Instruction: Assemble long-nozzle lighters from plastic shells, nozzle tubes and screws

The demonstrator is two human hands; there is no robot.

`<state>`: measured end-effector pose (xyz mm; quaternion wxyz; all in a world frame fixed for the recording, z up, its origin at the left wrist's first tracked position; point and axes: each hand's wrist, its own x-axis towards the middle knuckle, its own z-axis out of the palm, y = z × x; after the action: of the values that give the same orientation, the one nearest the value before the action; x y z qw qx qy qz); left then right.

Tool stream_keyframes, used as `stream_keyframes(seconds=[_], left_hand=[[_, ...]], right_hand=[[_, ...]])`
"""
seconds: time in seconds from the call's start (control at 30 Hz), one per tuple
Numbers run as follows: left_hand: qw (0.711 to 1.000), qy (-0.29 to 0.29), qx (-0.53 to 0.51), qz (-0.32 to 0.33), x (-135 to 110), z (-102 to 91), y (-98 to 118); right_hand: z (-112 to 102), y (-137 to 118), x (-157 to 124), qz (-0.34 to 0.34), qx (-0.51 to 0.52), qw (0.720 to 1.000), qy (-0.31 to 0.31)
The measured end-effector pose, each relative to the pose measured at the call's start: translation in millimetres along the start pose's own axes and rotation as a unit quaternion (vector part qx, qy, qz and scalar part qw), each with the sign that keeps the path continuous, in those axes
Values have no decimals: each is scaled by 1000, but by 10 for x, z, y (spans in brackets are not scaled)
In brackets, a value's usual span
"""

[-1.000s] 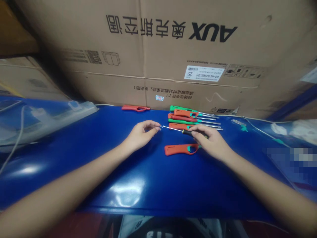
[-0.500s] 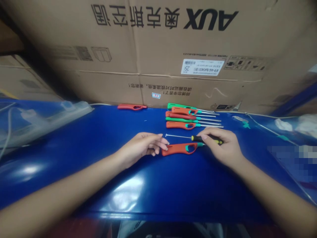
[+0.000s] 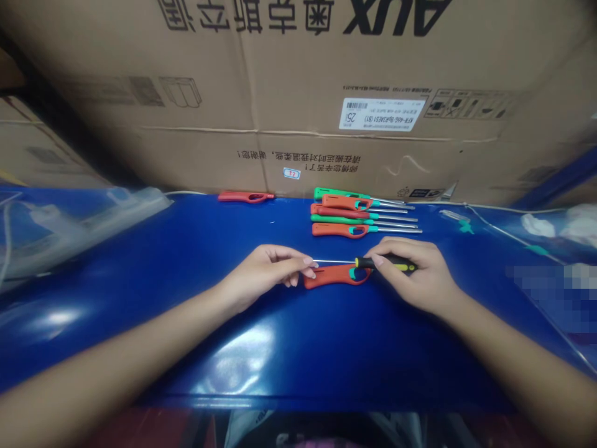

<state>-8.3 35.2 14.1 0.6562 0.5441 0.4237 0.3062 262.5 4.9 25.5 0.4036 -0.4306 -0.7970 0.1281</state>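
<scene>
My right hand (image 3: 417,277) grips a small screwdriver (image 3: 382,263) with a black and yellow handle; its thin metal shaft points left, just above an orange lighter body (image 3: 336,276) lying on the blue table (image 3: 196,323). The fingers of my left hand (image 3: 273,272) are closed on the left end of that orange lighter body, right by the screwdriver's tip. The body has a teal trigger at its right end.
Several finished orange and green stick lighters (image 3: 359,218) with metal tubes lie in a row behind my hands. A lone orange handle (image 3: 245,197) lies at the back left. A large cardboard box (image 3: 298,93) walls off the back; clear plastic bags (image 3: 84,218) lie left.
My left hand came back from the screwdriver tip and closed on the orange body's left end. My right hand brought the screwdriver down over that body.
</scene>
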Motion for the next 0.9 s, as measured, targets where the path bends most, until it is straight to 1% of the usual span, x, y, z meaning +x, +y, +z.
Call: stream_keyframes(seconds=[0.07,0.13,0.2,0.27,0.3,0.33,0.4,0.53,0.67,0.9], left_hand=[[999,16,25,20,11,-13,-5],[997,31,56,44,20,-19,-5],[993,33,87,69,20,-12,-6],[989,26,115,88,5,8,-13],[987,23,128,95,-7,20,-21],[984,20,143,100,-22,33,-30],[977,18,180,114,-54,57,-53],[958,14,243,154,-102,91,-82],[951,12,255,172,-112,108,-81],[949,7,259,178,-128,115,-82]], right_hand=[[-5,12,19,51,39,998,19],[-1,30,42,120,123,984,55],[12,46,67,178,242,948,102],[31,50,85,218,343,902,144],[41,46,90,230,374,884,159],[53,38,92,238,391,873,167],[80,15,86,243,400,869,164],[151,-32,50,234,403,872,148],[199,-32,22,228,411,870,151],[204,-21,24,227,402,874,151]])
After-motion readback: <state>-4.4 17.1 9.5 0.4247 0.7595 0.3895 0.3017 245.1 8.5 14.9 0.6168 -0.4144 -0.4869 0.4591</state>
